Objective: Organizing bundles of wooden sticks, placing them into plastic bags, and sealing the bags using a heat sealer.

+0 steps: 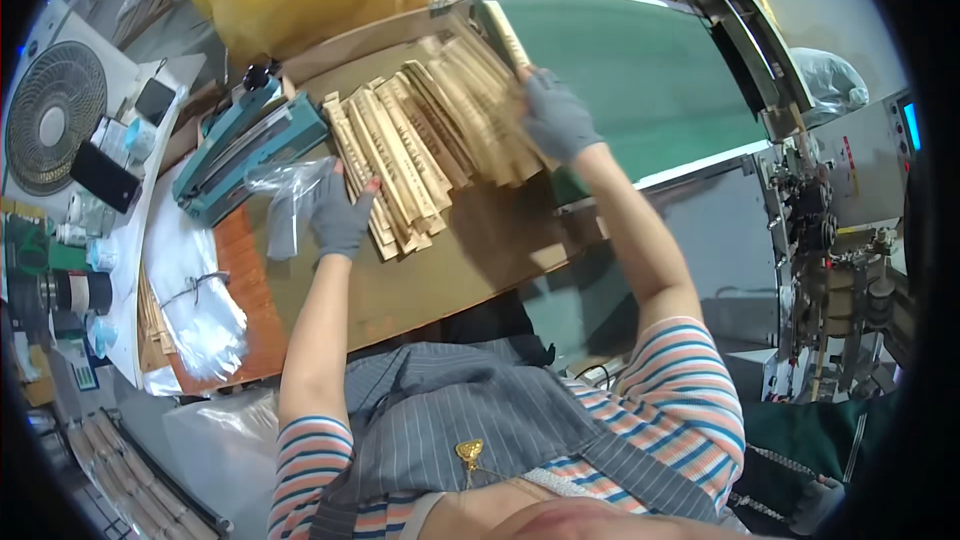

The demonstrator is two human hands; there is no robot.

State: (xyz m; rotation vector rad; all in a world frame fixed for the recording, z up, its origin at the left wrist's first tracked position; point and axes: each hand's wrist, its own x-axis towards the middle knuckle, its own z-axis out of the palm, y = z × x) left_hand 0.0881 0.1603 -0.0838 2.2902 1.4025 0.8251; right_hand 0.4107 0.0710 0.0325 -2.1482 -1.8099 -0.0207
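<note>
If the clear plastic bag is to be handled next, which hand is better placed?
Probably the left hand: it overlaps the clear plastic bag in this view. The right hand is across the slim packets, beside the green surface.

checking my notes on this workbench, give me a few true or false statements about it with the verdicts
1. The grey-gloved left hand touches a crumpled clear plastic bag. True.
2. The right hand is bare. False: it wears a grey glove.
3. The flat green surface lies right of the slim tan strips. True.
4. The round dark-grilled fan stands at the far right. False: it stands at the far left.
</note>
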